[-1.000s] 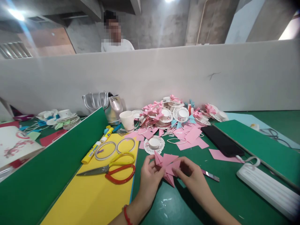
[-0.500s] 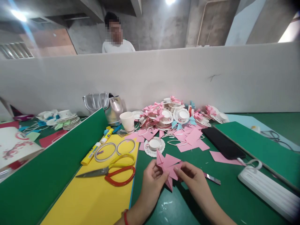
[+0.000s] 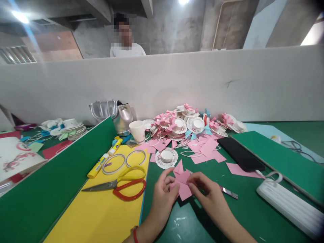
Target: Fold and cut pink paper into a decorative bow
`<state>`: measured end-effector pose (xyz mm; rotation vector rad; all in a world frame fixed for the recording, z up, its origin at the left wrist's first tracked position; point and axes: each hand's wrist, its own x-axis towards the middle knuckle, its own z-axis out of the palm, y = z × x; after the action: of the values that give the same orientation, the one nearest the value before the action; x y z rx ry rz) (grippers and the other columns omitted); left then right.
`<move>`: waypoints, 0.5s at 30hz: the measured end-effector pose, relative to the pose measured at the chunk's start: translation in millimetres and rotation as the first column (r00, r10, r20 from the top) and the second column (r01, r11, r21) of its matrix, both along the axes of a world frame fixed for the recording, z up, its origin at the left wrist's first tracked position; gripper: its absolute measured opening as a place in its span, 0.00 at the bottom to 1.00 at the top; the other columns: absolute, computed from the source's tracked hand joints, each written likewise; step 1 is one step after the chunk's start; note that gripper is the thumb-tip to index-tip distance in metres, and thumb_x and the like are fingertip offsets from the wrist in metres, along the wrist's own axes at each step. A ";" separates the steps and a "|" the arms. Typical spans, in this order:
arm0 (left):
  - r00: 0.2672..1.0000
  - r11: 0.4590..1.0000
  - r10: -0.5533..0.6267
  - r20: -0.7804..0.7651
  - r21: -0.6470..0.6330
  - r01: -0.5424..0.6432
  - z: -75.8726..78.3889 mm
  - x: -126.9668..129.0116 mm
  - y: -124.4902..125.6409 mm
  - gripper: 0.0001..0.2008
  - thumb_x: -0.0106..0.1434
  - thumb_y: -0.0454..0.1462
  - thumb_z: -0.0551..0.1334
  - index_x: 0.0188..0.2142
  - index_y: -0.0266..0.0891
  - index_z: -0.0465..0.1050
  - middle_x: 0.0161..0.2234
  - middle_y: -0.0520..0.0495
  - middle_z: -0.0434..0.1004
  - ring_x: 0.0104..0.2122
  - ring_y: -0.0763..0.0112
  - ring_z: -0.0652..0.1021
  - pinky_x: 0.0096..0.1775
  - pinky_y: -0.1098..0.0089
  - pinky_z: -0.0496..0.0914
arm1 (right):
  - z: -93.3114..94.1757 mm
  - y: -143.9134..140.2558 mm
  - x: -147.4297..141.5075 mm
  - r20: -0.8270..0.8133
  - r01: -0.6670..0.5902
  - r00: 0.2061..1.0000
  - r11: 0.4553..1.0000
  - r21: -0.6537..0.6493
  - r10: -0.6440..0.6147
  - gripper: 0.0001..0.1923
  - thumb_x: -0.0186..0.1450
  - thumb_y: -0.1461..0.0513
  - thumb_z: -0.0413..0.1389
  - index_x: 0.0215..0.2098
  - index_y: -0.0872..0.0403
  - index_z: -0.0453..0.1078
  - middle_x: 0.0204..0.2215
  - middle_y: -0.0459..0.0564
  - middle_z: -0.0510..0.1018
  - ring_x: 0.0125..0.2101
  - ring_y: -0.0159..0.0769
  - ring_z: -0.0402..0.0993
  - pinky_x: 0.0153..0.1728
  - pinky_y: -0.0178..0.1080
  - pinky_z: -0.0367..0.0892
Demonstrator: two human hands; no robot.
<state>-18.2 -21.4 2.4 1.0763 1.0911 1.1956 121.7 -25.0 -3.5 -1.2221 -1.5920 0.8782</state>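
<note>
Both my hands hold a folded pink paper shape (image 3: 182, 182) just above the green table. My left hand (image 3: 162, 196) pinches its left side and my right hand (image 3: 207, 192) pinches its right side. Pointed flaps stick up from the top of the paper. Just beyond it lies a white lace-edged paper disc (image 3: 166, 157) with a raised round centre. A small metal blade (image 3: 228, 192) lies flat on the table to the right of my right hand.
Red and yellow scissors (image 3: 124, 184), two wire rings (image 3: 124, 160) and glue sticks (image 3: 105, 158) lie on a yellow sheet at left. Behind are a paper cup (image 3: 138, 131), a silver bag (image 3: 113, 113), a heap of pink-and-white paper pieces (image 3: 188, 126), a phone (image 3: 240, 153) and a white power strip (image 3: 288, 204). A person stands beyond the partition.
The pink paper has been folded in and turned between my fingers; its spread-out points have closed into a more compact shape. My hands stay in the same place.
</note>
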 end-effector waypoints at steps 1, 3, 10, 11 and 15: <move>1.000 1.000 0.020 -0.007 0.008 -0.020 -1.1 -0.6 0.3 0.18 0.51 0.32 0.59 0.43 0.36 0.61 0.24 0.54 0.68 0.22 0.76 0.69 0.23 0.78 0.62 | -0.4 -0.2 -0.2 0.021 0.004 1.000 1.000 0.002 -0.004 0.04 0.59 0.63 0.50 0.28 0.54 0.66 0.25 0.47 0.73 0.27 0.34 0.70 0.29 0.34 0.65; 0.999 0.998 0.042 -0.032 0.052 -0.040 -2.8 -1.9 1.0 0.18 0.52 0.33 0.59 0.43 0.38 0.61 0.26 0.53 0.70 0.23 0.76 0.70 0.24 0.78 0.62 | -1.4 -0.5 -0.7 0.046 0.025 0.999 1.000 0.015 -0.026 0.05 0.57 0.63 0.51 0.30 0.54 0.68 0.28 0.49 0.75 0.29 0.36 0.71 0.31 0.35 0.66; 0.980 0.979 0.057 -0.192 0.203 -0.017 -2.4 -4.5 0.3 0.05 0.50 0.30 0.59 0.29 0.37 0.71 0.30 0.48 0.75 0.34 0.68 0.74 0.37 0.72 0.67 | 1.1 -1.4 1.4 0.091 0.072 0.992 0.985 0.158 -0.087 0.06 0.54 0.64 0.56 0.30 0.53 0.73 0.26 0.50 0.78 0.28 0.38 0.73 0.29 0.37 0.69; 0.978 0.979 0.056 -0.202 0.203 -0.015 -2.1 -4.3 -0.3 0.06 0.50 0.30 0.59 0.29 0.36 0.72 0.31 0.47 0.75 0.34 0.67 0.74 0.38 0.72 0.67 | 1.4 -1.4 1.9 0.086 0.083 0.991 0.981 0.174 -0.099 0.06 0.54 0.63 0.56 0.29 0.53 0.74 0.26 0.50 0.78 0.28 0.38 0.73 0.28 0.37 0.69; 0.975 0.979 0.064 -0.213 0.201 -0.021 0.4 -2.9 -1.8 0.07 0.49 0.30 0.60 0.30 0.36 0.72 0.31 0.47 0.76 0.33 0.66 0.75 0.37 0.71 0.68 | 0.6 -1.5 2.7 0.057 0.115 0.990 0.966 0.231 -0.131 0.05 0.54 0.64 0.56 0.27 0.53 0.74 0.25 0.50 0.79 0.28 0.38 0.74 0.28 0.36 0.70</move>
<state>-21.1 -23.1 2.7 1.3698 1.1857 1.2615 124.5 -26.6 -2.9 -1.1856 -1.6057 0.5617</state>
